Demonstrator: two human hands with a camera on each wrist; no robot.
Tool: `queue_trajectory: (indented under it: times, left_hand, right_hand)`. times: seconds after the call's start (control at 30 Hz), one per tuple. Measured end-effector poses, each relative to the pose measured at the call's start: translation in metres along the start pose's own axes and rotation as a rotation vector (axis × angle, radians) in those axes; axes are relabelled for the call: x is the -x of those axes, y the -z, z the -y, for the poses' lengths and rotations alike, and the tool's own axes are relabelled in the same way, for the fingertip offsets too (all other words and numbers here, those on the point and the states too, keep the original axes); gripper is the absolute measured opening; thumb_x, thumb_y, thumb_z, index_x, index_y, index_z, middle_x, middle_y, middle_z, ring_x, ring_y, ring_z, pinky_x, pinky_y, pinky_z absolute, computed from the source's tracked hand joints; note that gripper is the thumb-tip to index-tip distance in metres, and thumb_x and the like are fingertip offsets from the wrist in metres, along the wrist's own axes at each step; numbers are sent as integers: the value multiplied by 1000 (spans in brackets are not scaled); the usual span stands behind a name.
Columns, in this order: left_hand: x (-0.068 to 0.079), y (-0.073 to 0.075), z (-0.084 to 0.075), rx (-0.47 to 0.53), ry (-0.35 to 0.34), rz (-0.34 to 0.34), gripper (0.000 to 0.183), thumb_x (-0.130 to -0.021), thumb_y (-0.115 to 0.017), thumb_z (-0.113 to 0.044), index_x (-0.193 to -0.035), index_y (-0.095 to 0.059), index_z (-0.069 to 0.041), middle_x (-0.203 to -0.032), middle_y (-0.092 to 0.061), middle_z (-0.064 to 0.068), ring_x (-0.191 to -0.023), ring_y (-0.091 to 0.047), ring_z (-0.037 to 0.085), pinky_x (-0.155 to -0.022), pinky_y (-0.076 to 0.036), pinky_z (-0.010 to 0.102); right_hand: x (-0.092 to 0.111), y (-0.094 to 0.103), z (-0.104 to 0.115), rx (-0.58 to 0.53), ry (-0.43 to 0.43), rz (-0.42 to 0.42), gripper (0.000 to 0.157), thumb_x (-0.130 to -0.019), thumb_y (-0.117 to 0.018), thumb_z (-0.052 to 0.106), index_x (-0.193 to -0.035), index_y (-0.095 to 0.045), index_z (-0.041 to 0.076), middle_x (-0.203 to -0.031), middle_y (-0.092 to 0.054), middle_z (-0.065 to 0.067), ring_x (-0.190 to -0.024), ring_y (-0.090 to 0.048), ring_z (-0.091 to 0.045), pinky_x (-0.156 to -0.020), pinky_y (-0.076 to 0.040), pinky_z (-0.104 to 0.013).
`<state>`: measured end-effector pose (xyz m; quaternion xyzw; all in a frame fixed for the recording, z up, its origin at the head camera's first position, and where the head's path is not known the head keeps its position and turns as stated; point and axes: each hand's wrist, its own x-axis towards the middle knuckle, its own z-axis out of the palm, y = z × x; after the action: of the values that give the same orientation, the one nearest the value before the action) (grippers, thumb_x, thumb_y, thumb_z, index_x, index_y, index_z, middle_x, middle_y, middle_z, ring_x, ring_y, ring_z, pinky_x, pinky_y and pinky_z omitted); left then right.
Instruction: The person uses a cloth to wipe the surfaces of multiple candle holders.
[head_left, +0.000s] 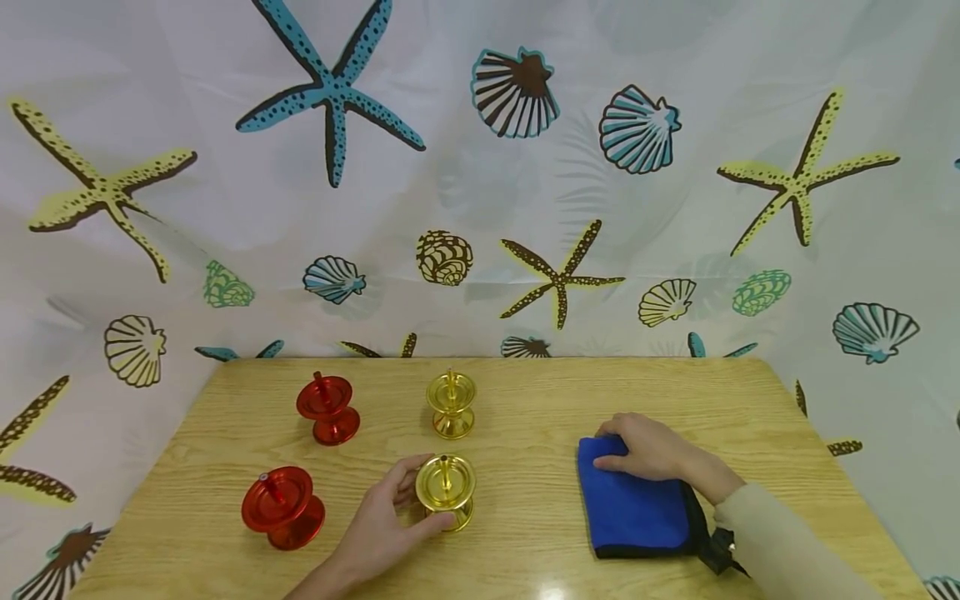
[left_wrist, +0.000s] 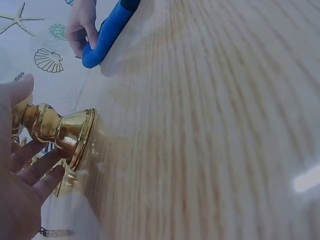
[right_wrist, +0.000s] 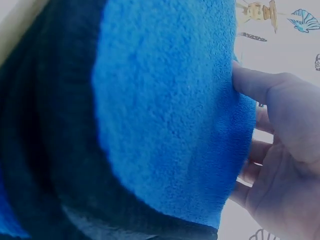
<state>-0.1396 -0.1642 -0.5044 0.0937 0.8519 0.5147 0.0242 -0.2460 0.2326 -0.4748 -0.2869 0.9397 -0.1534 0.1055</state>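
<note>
In the head view my left hand (head_left: 385,517) holds the nearer gold candle holder (head_left: 446,485), thumb on the near side and fingers around the far side. The left wrist view shows the gold candle holder's flared base (left_wrist: 75,137) close to the tabletop, with the fingers beside its stem. On the right, my right hand (head_left: 647,447) grips the far edge of a folded blue cloth (head_left: 637,512) with black edging. In the right wrist view the thumb lies on the blue face (right_wrist: 170,110) and the other fingers go behind the edge, partly hidden.
Two red candle holders (head_left: 327,407) stand on the left side of the wooden table (head_left: 540,400). A second gold candle holder (head_left: 452,402) stands behind the held one. A black strap-like piece (head_left: 720,552) lies by the cloth. A patterned curtain (head_left: 480,183) hangs behind the table.
</note>
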Motion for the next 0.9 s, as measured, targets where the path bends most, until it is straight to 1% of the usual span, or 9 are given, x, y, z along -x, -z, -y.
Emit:
queue_trajectory:
  times: [0.17, 0.3, 0.47, 0.57, 0.7, 0.8, 0.9]
  left_hand:
    - [-1, -1, -2, 9, 8, 5, 73, -82, -92, -34, -144, -56, -17, -133, -75, -3, -128, -69, 21, -105, -55, 29]
    - [-1, -2, -5, 19, 11, 6, 73, -80, -93, -34, -142, -58, -19, -130, -76, -4, -126, -70, 19, -104, -55, 26]
    - [-2, -4, -8, 23, 7, -8, 73, -78, -95, -33, -140, -60, -19, -127, -77, -5, -123, -71, 16, -103, -55, 24]
    - [-2, -6, -9, 22, 10, -18, 73, -78, -95, -34, -140, -60, -19, -128, -77, -5, -124, -70, 16, -104, -55, 25]
    - [-4, -8, -11, 21, 12, -34, 74, -78, -95, -34, -141, -60, -19, -130, -76, -5, -126, -69, 15, -106, -54, 26]
    - [-5, -9, -11, 10, -9, -47, 75, -77, -96, -33, -141, -60, -17, -130, -77, -4, -124, -70, 14, -106, -55, 27]
    - [-6, -10, -12, 1, -21, -54, 75, -77, -96, -32, -141, -60, -15, -130, -77, -2, -124, -70, 13, -107, -55, 29]
  right_hand:
    - [4, 2, 0, -15, -1, -5, 36, -97, -76, 39, -116, -77, 8, -100, -70, -1, -84, -59, -9, -73, -50, -29]
    - [8, 4, -2, -39, -6, -20, 32, -97, -76, 39, -113, -76, 11, -101, -70, 1, -85, -60, -7, -74, -50, -27]
    - [16, 11, -4, -122, 1, -17, 24, -99, -74, 35, -112, -75, 15, -104, -74, 4, -85, -62, -4, -76, -52, -26]
    - [21, 16, -5, -169, -1, -3, 23, -100, -72, 32, -113, -74, 13, -102, -75, 3, -80, -61, -2, -72, -51, -24]
    - [29, 22, -6, -186, -1, -15, 28, -100, -72, 34, -117, -74, 12, -108, -77, 0, -89, -69, -6, -76, -55, -26]
    - [34, 27, -6, -200, -2, -29, 28, -100, -72, 35, -118, -74, 13, -110, -78, 0, -95, -72, -9, -79, -57, -27]
    - [39, 30, -5, -198, 3, -42, 28, -100, -72, 36, -118, -74, 14, -110, -78, 1, -95, -72, -9, -80, -57, -28]
